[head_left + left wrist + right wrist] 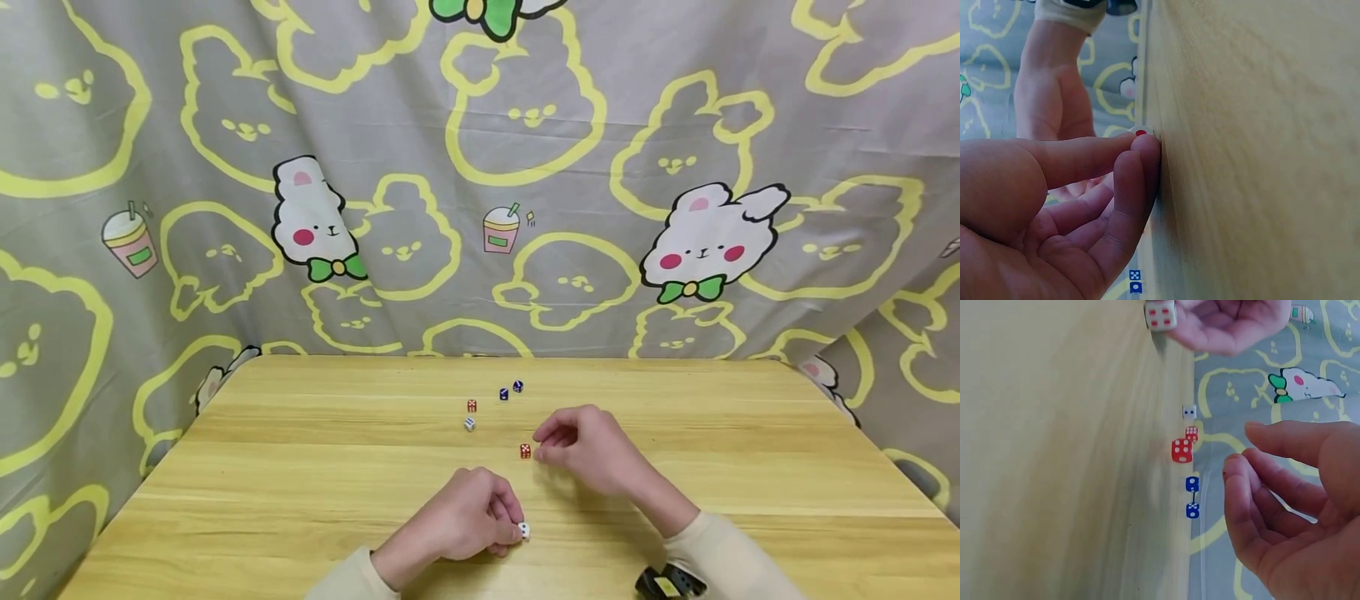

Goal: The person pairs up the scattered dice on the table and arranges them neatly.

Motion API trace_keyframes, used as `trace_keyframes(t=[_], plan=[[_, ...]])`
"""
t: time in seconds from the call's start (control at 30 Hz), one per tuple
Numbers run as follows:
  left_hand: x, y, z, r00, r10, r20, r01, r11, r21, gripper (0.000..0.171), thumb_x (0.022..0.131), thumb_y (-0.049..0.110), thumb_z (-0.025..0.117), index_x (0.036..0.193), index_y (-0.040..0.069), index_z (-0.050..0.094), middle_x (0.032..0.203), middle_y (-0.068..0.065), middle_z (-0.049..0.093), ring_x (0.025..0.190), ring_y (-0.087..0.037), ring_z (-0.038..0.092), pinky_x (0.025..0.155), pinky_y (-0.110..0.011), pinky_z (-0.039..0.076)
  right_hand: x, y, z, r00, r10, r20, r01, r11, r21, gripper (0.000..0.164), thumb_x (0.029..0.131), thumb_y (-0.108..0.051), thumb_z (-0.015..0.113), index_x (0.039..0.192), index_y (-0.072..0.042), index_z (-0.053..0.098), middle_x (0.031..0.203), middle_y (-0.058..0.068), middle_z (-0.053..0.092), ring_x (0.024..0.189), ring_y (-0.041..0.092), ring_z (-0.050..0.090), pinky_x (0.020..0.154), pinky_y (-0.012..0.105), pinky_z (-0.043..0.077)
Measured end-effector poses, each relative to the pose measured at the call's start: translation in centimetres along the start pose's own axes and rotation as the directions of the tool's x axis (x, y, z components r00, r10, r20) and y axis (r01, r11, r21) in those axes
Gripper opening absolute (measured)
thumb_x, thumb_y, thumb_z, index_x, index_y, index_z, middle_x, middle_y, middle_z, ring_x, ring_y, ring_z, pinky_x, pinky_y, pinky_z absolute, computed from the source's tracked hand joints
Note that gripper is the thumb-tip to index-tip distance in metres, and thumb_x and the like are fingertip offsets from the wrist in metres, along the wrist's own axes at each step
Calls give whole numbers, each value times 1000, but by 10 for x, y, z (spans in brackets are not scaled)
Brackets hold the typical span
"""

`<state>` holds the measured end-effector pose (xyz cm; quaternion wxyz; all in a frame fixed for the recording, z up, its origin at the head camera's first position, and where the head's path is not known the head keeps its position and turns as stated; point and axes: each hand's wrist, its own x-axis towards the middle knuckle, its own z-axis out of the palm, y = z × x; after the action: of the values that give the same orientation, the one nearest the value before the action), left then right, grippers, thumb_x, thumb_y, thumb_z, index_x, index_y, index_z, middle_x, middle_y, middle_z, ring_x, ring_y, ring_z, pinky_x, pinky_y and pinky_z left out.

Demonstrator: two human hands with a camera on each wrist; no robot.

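My left hand pinches a white die between thumb and fingers, low over the near middle of the table. In the right wrist view this die shows four red pips. My right hand hovers just right of a red die, its thumb and fingertips apart with nothing between them. Farther back lie another red die and a white die, close together. Two blue dice, one nearer and one behind it, lie at the back.
The dice lie on a light wood table. Behind its far edge hangs a grey curtain with yellow outlines and cartoon animals. A black strap device is on the right wrist.
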<state>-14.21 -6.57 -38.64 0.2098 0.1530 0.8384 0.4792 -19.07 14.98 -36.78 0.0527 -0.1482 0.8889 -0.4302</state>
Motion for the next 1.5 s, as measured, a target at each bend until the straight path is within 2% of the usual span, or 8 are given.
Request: trace_keyframes(t=[0.47,0.7,1.1,1.5], plan=[[0,0,0,1000,11,12,-11,1000,-6,19,87,-5,81,79,8,70,66,-1,69,56,-14,67,53,-22,52,37,3,11,999,9,-34,-9,1000,8,12,92,-13,83,102,-7,79,87,-2,74,83,12,66,76,25,53],[0,-1,-1,1000,12,14,-12,1000,-2,19,87,-5,81,80,9,70,66,0,69,56,-13,68,53,-22,53,51,4,18,999,-45,-15,45,999,5,11,92,-13,83,100,-7,80,87,-2,74,82,10,65,74,23,53],[1,-1,0,1000,9,21,-9,1000,2,19,88,-4,81,80,9,70,66,-1,70,57,-13,68,54,-22,53,67,-3,31,991,-129,31,130,991,-27,15,91,-16,84,101,-6,79,87,-4,74,80,10,64,73,23,53],[1,0,-1,1000,18,25,-19,1000,9,19,88,-4,81,80,10,70,66,0,70,56,-13,67,54,-21,52,77,-10,42,992,-114,48,117,992,-51,15,90,-17,86,101,-9,79,87,-4,75,79,8,66,74,25,55]])
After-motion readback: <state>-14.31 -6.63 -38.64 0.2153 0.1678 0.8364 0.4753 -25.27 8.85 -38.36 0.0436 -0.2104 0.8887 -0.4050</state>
